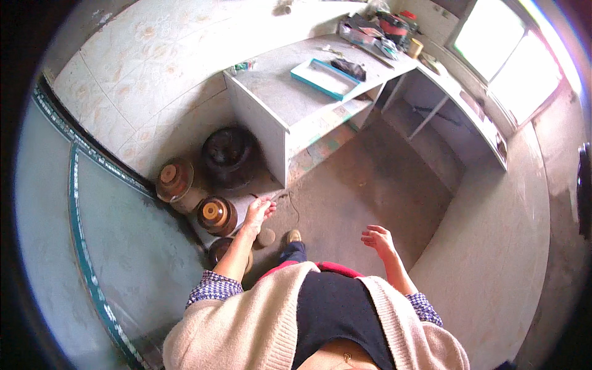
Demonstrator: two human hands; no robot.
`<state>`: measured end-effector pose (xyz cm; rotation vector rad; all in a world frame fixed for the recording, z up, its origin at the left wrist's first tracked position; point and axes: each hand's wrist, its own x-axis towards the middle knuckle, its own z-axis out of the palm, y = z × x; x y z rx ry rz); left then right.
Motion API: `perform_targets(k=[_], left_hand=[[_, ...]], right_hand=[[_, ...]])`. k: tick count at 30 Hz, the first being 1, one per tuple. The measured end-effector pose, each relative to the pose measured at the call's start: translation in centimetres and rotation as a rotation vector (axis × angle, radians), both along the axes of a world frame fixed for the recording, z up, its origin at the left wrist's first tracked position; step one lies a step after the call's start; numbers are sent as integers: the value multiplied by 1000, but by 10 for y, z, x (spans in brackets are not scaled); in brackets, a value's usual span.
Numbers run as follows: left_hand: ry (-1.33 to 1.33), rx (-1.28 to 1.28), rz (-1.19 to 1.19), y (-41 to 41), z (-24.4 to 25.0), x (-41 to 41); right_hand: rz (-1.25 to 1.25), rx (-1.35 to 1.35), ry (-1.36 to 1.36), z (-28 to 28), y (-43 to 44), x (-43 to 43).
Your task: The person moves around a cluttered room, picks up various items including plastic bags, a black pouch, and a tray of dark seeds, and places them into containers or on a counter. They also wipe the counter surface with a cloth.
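Observation:
My left hand (260, 214) is held out over the floor with its fingers loosely curled, and I see nothing in it. Nearest to it stands a brown glazed jar (227, 220) with a tan lid. A flat round tan object (266, 237) lies just below the hand. Another lidded jar (174, 178) and a large dark pot (226, 148) stand farther along the wall. One more dark jar (219, 249) is partly hidden by my left forearm. On the other side, my right hand (379, 239) hangs in the air, empty, fingers slightly bent and apart.
A grey counter (273, 92) bears a blue-rimmed shallow tray (326, 78), a dark bag (349, 68) and a cluttered plastic box (358, 34). Shelves (430, 115) run below the window (504, 41). A thin cord (294, 206) lies on the concrete floor (342, 194). Large panels (120, 222) flank my left.

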<state>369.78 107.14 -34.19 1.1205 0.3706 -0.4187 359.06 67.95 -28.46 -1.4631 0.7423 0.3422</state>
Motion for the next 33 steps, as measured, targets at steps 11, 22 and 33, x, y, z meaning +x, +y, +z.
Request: perform_targets(k=[11,22,33], left_hand=[[-483,609,279,28,24,254],[-832,1538,243,37,58,476],[-194,1948,-253,22,39,648]], right_hand=[[81,-66,-108,30,-4,253],[187,-91,-205,58,-44,483],[305,-117,-66,13,-135,647]])
